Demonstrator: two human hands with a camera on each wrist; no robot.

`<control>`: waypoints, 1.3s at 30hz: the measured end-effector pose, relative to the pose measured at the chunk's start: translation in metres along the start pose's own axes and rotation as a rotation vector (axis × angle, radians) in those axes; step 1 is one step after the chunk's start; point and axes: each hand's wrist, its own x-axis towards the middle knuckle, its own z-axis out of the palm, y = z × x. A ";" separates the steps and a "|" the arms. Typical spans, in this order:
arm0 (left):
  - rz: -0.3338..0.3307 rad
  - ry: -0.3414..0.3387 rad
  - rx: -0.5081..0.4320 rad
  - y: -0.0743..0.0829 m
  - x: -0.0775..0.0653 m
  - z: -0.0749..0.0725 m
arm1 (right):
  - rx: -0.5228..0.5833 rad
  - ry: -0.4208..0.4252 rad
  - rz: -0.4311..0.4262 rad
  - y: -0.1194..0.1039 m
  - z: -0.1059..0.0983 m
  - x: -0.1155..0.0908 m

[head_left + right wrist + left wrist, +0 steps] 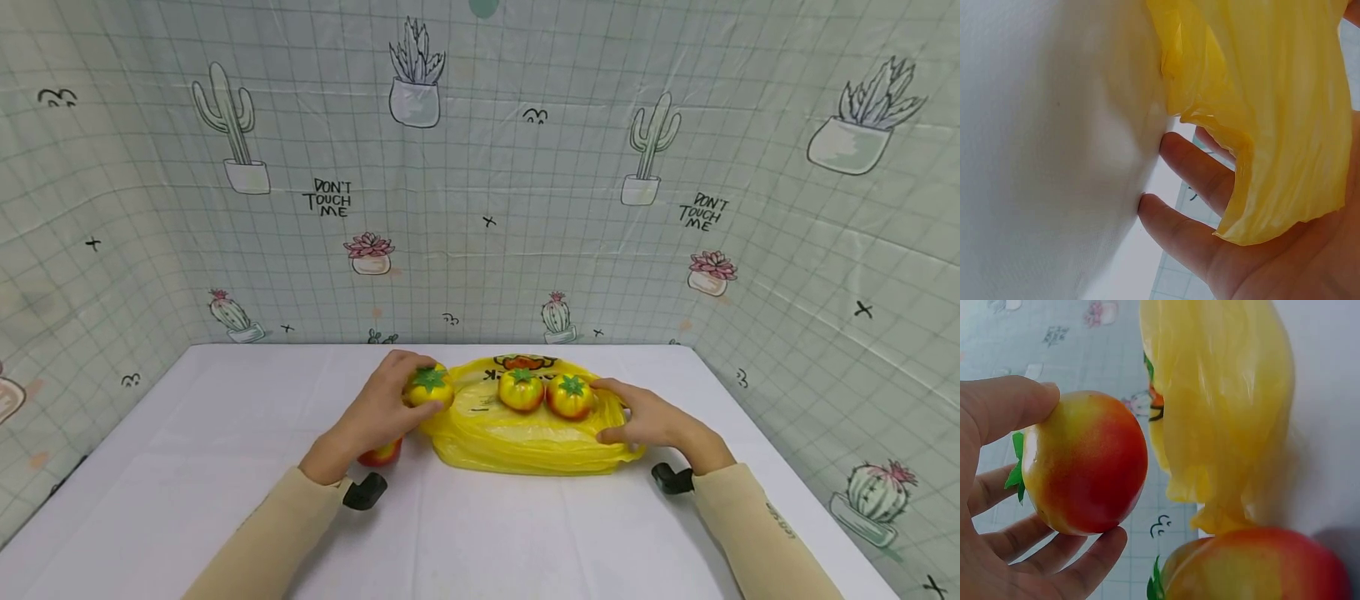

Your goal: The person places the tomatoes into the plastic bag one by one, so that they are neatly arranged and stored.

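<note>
My left hand (382, 400) grips a yellow-and-red tomato (431, 388) with a green leafy top, thumb on one side and fingers on the other. A yellow plastic bag (480, 442) lies flat just to its right. On the bag sit two similar tomatoes, a left one (521, 390) and a right one (571, 397). At the bag's right end, my right hand (648, 417) is spread beside the right tomato. In the right wrist view, bag plastic (1291, 125) hangs across its palm and extended fingers (1179, 231) reach the tabletop.
Another tomato (381, 454) rests on the white table (495, 533) under my left wrist, partly hidden; it looms large in the left wrist view (1260, 569). A grid-patterned curtain (480, 167) with cactus drawings stands along the back and sides.
</note>
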 end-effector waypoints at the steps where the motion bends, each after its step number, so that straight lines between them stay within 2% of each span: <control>1: -0.001 -0.001 -0.004 0.001 0.001 0.001 | 0.000 0.001 0.002 0.000 0.000 0.000; 15: -0.003 -0.033 -0.046 0.009 0.023 0.030 | -0.002 -0.001 0.029 0.000 0.000 0.000; 20: -0.029 -0.051 -0.043 0.011 0.028 0.039 | -0.003 0.000 0.030 -0.001 0.000 0.000; 30: -0.107 -0.044 -0.016 0.012 0.034 0.057 | 0.006 -0.003 0.036 -0.002 0.001 -0.002; 39: -0.139 -0.058 0.002 0.008 0.043 0.067 | -0.007 -0.004 0.028 -0.001 0.000 0.000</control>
